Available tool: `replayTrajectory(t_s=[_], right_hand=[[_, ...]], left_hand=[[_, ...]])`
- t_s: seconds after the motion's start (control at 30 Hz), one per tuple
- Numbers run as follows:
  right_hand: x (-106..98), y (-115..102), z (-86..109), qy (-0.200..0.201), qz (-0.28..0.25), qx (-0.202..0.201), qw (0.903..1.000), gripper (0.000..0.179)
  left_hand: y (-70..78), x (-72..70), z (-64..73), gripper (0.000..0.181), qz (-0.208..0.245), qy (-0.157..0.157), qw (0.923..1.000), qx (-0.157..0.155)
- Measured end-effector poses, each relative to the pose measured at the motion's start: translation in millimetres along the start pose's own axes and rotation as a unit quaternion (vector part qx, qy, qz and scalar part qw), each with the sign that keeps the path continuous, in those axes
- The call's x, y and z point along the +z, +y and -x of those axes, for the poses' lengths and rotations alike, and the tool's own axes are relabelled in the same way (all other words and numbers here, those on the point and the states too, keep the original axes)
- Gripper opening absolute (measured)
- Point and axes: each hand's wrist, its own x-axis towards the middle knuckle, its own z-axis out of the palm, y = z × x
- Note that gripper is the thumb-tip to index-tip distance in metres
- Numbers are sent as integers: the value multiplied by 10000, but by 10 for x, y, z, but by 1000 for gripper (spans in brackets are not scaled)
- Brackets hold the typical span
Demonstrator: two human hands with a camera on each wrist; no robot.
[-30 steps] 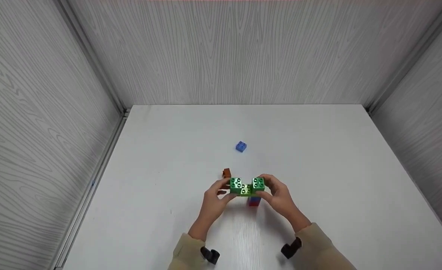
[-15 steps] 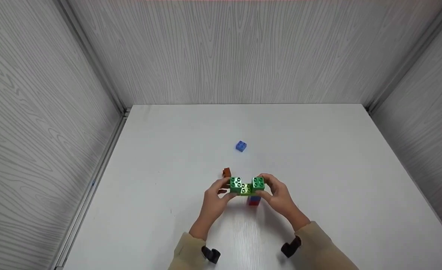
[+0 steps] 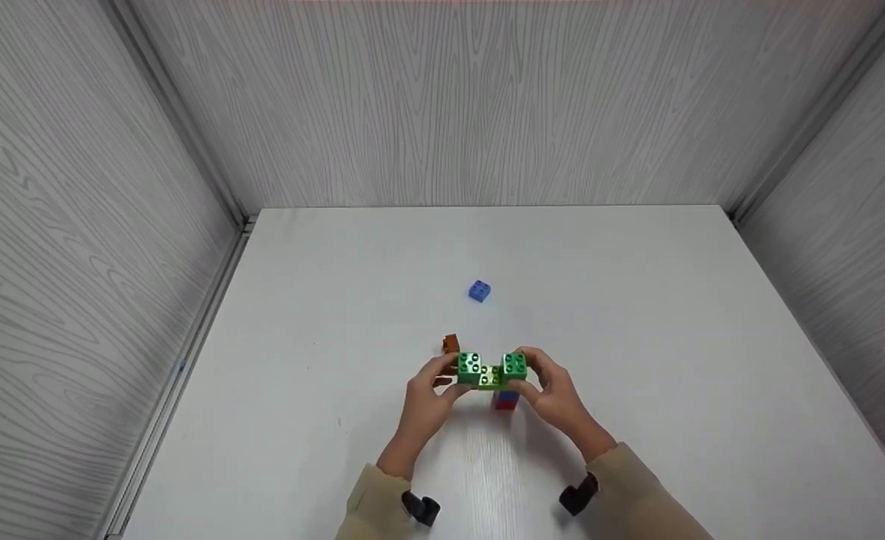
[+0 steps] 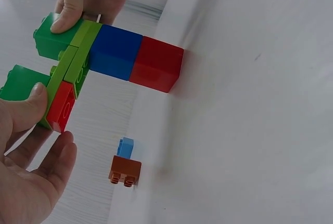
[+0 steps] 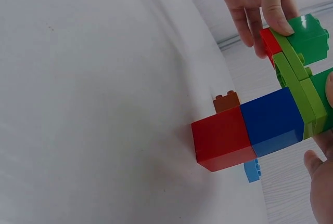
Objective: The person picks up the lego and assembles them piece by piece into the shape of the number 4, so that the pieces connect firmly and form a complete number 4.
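Observation:
Both hands hold one structure of toy building bricks. Its top carries two dark green bricks (image 3: 469,367) with a gap between them, set on light green plates (image 3: 490,376). A short red brick (image 4: 62,108) hangs under the left end. Beneath the right end a blue brick (image 5: 272,120) and a red brick (image 5: 223,138) form a column that stands on the table. My left hand (image 3: 425,405) pinches the left green brick between thumb and fingers. My right hand (image 3: 559,397) grips the right green brick, its thumb in front. In the head view the green bricks hide most of the column.
Just beyond the left fingers an orange-brown brick (image 3: 451,343) lies on the white table (image 3: 322,300). Farther back is a loose blue brick (image 3: 479,291). Grey wood-grain panels (image 3: 442,105) stand at the back and both sides.

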Motion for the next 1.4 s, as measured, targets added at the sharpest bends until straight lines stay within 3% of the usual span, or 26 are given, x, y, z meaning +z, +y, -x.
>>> replayTrajectory(t_s=[0.3,0.77,0.97,1.13,1.4], right_hand=[[-56,60,-48,-418,-306,91,9986,36],[-36,132,-28,-399,-589,18,9975,37],[-19,165,-5,-389,-615,24,9973,37],[-3,153,3,-338,-539,186,9978,36],[28,140,4,-290,-435,349,9980,35]], left_hand=[[-10,10,-8,50,64,-9,10000,20],[-51,-51,7,47,303,-81,9995,-47],[-117,-133,10,44,299,-133,9990,-315],[-178,-176,-43,46,282,-140,9982,-517],[-265,-166,-263,40,217,318,9965,-738]])
